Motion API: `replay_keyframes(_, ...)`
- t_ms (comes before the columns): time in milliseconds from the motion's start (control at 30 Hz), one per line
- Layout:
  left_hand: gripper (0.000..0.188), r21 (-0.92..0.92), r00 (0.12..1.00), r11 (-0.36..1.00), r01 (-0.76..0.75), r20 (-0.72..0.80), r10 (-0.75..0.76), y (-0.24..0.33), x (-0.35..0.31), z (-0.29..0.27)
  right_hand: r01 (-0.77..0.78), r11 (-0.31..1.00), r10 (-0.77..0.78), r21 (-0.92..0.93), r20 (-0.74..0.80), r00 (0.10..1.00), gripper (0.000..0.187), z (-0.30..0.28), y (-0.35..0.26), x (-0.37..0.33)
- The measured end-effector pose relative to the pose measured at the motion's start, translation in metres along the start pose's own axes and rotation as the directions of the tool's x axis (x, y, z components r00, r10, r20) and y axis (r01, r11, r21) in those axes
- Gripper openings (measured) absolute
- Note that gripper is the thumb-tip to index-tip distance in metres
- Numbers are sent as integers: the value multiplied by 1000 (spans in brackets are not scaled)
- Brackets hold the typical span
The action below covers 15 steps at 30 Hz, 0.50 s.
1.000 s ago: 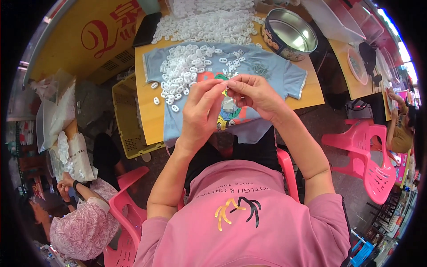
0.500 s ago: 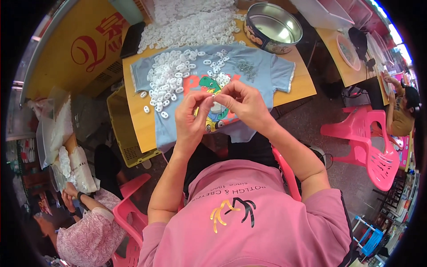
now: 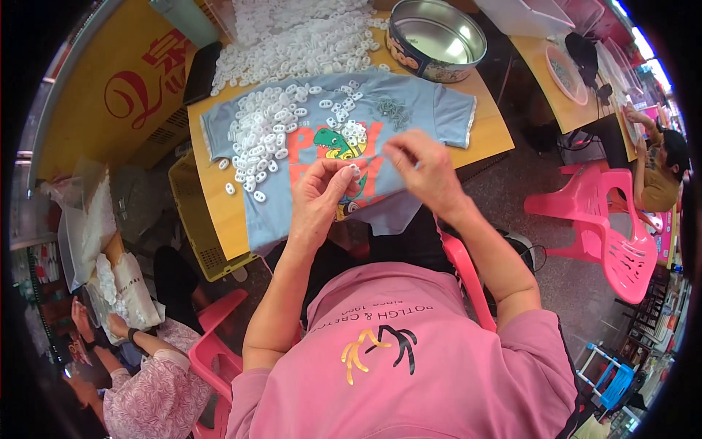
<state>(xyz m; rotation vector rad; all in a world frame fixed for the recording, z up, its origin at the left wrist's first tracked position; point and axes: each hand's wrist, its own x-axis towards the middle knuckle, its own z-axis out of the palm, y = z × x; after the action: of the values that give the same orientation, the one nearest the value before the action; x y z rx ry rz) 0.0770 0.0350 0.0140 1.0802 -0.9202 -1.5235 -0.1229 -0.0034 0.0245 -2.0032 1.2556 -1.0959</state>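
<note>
Head view: the left hand (image 3: 316,196) pinches a small white piece (image 3: 355,170), the right hand (image 3: 428,172) apart from it.
The white piece sits between left thumb and forefinger, above the blue shirt (image 3: 455,110); fingertips cover part of it, so I cannot tell its long axis. From the right hand it lies left and slightly near. The right hand's fingers are bent and blurred; whether they grip anything, I cannot tell. The grey-green pile (image 3: 393,110) on the shirt lies just far of the right fingertips, and the right hand is the nearer to it. The heap of white pieces (image 3: 256,128) lies far and left of the left hand.
</note>
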Motion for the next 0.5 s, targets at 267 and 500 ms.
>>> replay_keyframes(267, 15, 47, 1000, 999, 1, -23, 0, -2, 2, -8, -38, 938, 18, -345, -61, 998, 10, -32, 43, 17)
replay_keyframes(500, 15, 61, 1000, 998, 2, -1, -2, -1, 2, -8, -31, 896, 37, -442, 4, 999, 13, -19, 38, 20)
